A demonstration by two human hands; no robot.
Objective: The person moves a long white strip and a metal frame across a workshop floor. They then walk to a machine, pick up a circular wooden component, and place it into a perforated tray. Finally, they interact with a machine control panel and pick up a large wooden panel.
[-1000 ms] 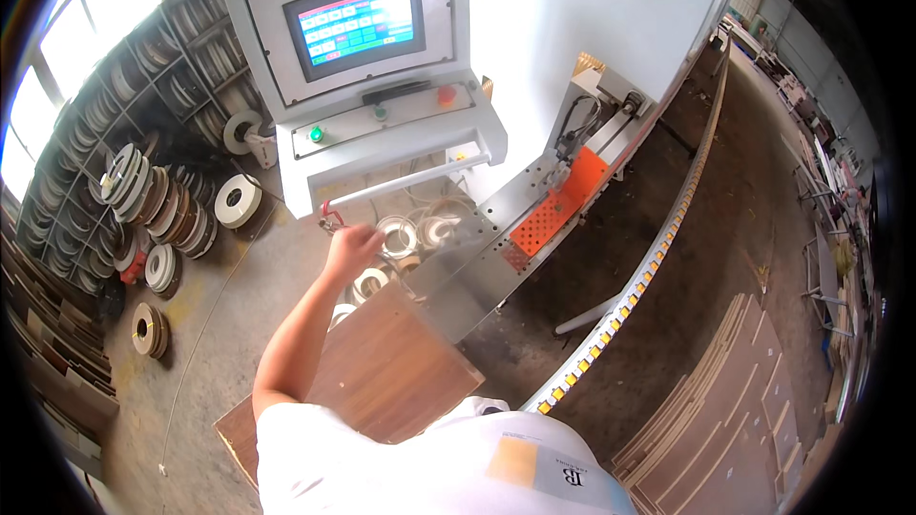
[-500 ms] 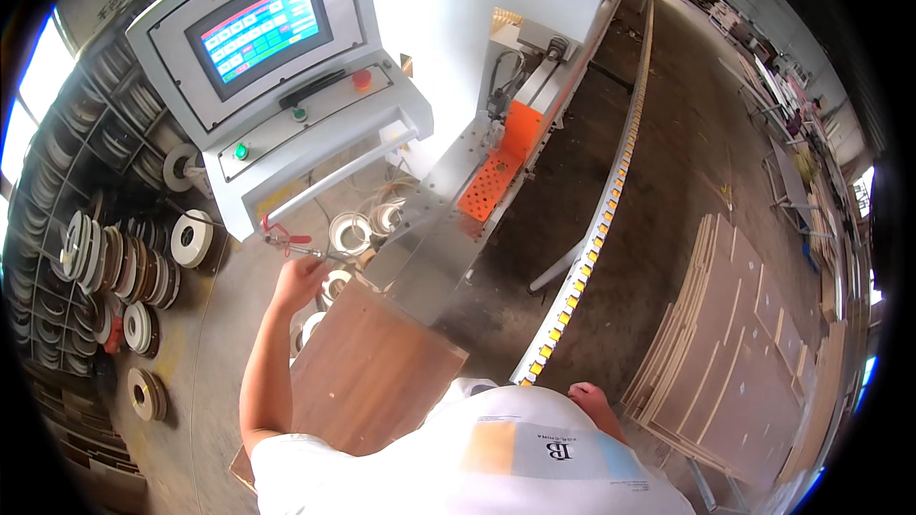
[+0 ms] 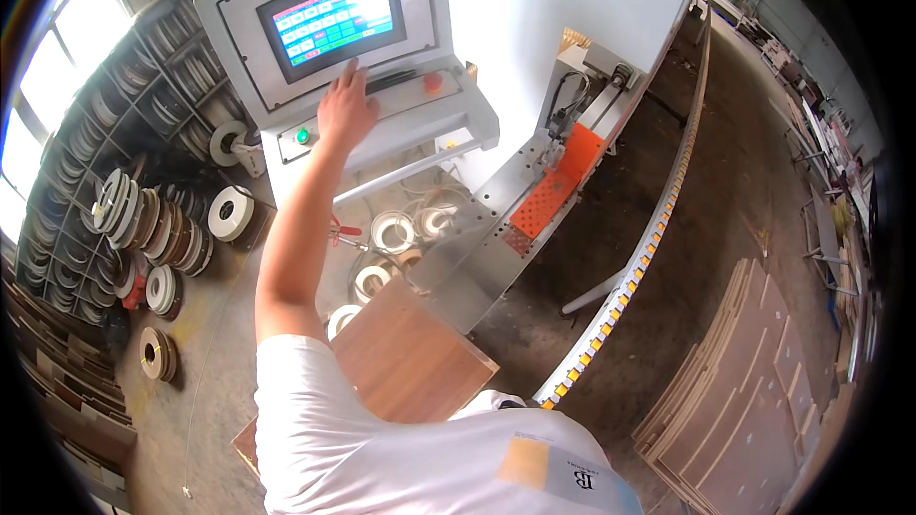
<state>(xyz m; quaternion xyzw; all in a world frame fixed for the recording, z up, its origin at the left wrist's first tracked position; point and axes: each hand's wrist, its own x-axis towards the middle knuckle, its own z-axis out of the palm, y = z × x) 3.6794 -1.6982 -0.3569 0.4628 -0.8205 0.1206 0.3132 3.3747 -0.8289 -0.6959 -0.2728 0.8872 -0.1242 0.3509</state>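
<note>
My left hand (image 3: 346, 113) is raised to a grey machine control console (image 3: 245, 50), its fingers stretched out and holding nothing. The fingertips are just below the lower edge of the lit touchscreen (image 3: 334, 21); whether they touch the panel is not clear. Beside the hand, on the sloped button panel, lie a dark slim object (image 3: 391, 80) and a red mushroom button (image 3: 432, 83). A green button (image 3: 302, 135) shows left of my wrist. My right hand is out of the picture.
A brown wood-grain board (image 3: 410, 353) stands before me. To its right are an orange machine guard (image 3: 563, 183) and a long roller rail (image 3: 620, 305). Edge-band rolls (image 3: 231, 214) and racks stand left; stacked panels (image 3: 735, 381) lie at right.
My left hand has left the red-handled valve below the console and risen to the panel under the screen. My right hand has gone out of view. The view has shifted.
</note>
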